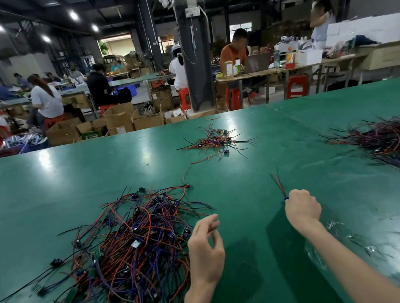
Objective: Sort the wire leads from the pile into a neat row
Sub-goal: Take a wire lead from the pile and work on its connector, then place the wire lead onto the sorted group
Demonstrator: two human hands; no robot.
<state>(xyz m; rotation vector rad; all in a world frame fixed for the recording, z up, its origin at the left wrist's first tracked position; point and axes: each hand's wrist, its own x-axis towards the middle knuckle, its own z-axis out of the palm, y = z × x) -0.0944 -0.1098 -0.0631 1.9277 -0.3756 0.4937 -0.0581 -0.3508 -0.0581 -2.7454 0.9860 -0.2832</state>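
**Now: one lead in the right hand, left hand free by the pile**

Right hand [302, 207] is fisted around one wire lead [279, 186], above the green counter [247, 165]. The lead's red and black strands stick up and away from the knuckles, and a bit of blue shows at the grip.

Left hand [205, 249] hovers at the right edge of the main pile [134, 242], fingers loosely curled and holding nothing. The hands are apart with bare counter between them.

Main pile is a tangled heap at near left: red, black and purple-blue leads, small green circuit boards and dark components mixed in, loose ends trailing left and toward the near edge.

A smaller heap of leads [214, 140] lies farther back, centre. A third, denser spread of leads [397, 139] lies at far right, strands roughly parallel and running off frame.

A crumpled clear plastic bag [339, 234] lies under and beside the right forearm.

Background: dark pillar [195, 57], seated workers at long tables, red stools [296, 86], open cardboard boxes [120, 120] on the floor.
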